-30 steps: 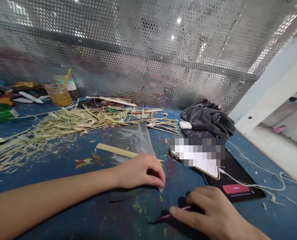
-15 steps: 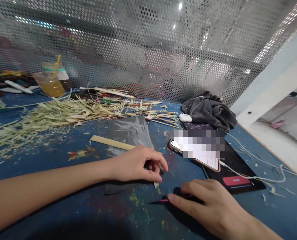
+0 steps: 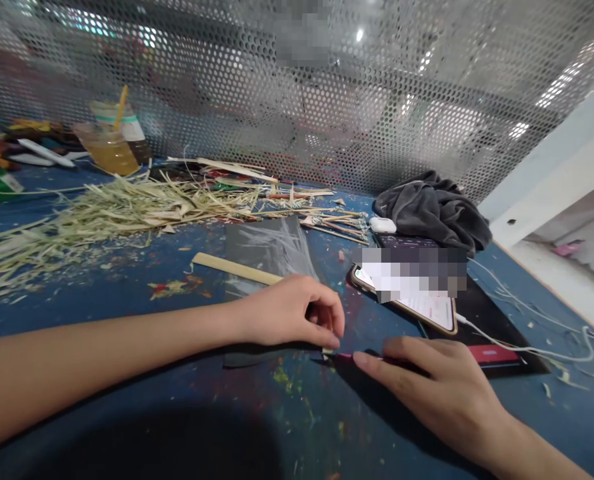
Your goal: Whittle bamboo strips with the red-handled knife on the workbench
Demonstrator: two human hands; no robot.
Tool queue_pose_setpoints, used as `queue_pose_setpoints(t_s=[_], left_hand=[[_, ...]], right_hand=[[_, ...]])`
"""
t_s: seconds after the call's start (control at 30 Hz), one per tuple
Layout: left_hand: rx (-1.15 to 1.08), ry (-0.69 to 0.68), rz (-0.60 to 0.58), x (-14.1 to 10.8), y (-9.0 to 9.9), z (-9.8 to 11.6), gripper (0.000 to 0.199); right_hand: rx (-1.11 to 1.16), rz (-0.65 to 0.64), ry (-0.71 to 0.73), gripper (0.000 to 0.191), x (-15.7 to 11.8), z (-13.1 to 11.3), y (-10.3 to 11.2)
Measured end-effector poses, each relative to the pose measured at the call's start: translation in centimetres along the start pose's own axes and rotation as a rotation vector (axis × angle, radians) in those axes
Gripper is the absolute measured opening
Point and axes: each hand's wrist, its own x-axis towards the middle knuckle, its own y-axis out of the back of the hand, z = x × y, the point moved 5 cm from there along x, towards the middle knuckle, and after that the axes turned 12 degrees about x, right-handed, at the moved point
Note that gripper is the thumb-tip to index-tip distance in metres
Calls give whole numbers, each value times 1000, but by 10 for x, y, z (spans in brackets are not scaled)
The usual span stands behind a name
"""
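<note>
Progress: shavings [image 3: 141,203] heaped upper left; pale flat strip [image 3: 237,269] at centre, over dark sheet [image 3: 271,240], looks unshredded, right end hidden. Small pale piece [image 3: 327,351], just below centre, seems the one being worked. Left hand [image 3: 297,313]: palm down, curled, pinching that piece. Right hand [image 3: 431,387], lower right: low, gripping slim magenta tool [image 3: 345,357]; tip contact too small to tell.

No word, number or brand can be read for certain. The phone [image 3: 431,311] shows lines of print on its lit screen, too small to make out and partly covered by blurred blocks. A red label [image 3: 494,353] on the flat black case [image 3: 507,320] bears a faint, illegible pale mark. The jar [image 3: 135,143] at the back has a white label [image 3: 133,127], its lettering unreadable.
</note>
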Motion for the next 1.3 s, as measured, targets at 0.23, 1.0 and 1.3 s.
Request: queue_pose_setpoints(t_s=[0.23,1.0,1.3], left_hand=[[-21,-43,5,1,0,4,10],[135,-34,53,2,-1,8,14],[96,15,58,4,-2,8,9]], right_hand=[[24,0,32,31,3,-2,4],[-149,-167,63,36,-1,2,-2],[-162,-246,53,40,-3,5,-3]])
